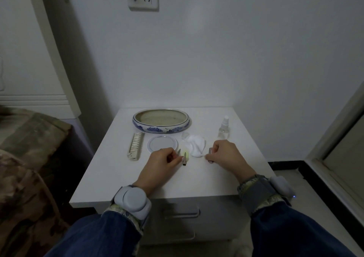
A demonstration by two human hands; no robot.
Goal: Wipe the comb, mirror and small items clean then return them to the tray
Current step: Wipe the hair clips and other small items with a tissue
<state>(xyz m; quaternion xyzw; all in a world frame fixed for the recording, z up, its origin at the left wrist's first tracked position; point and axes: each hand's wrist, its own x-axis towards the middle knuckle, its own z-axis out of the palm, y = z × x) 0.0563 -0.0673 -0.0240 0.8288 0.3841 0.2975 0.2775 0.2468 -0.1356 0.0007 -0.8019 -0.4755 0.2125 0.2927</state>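
Note:
A blue-and-white ceramic tray [137, 123] stands empty at the back of the white bedside table. In front of it lie a pale comb [136, 146] and a round mirror [162, 143], with a crumpled white cloth [196, 144] to the right. My left hand [160, 163] has its fingers curled, and a thin grey metal tool [179, 151] sticks out from its fingertips. A small yellow-green clip [185, 156] lies right beside those fingertips. My right hand [226, 155] grips a small grey item [210, 152] and touches the cloth's near edge.
A clear spray bottle [224, 129] stands at the back right, with its small clear cap [185, 134] near the tray. The white table top [197, 180] ends above a drawer. A bed with a camouflage cover is on the left, and a door frame on the right.

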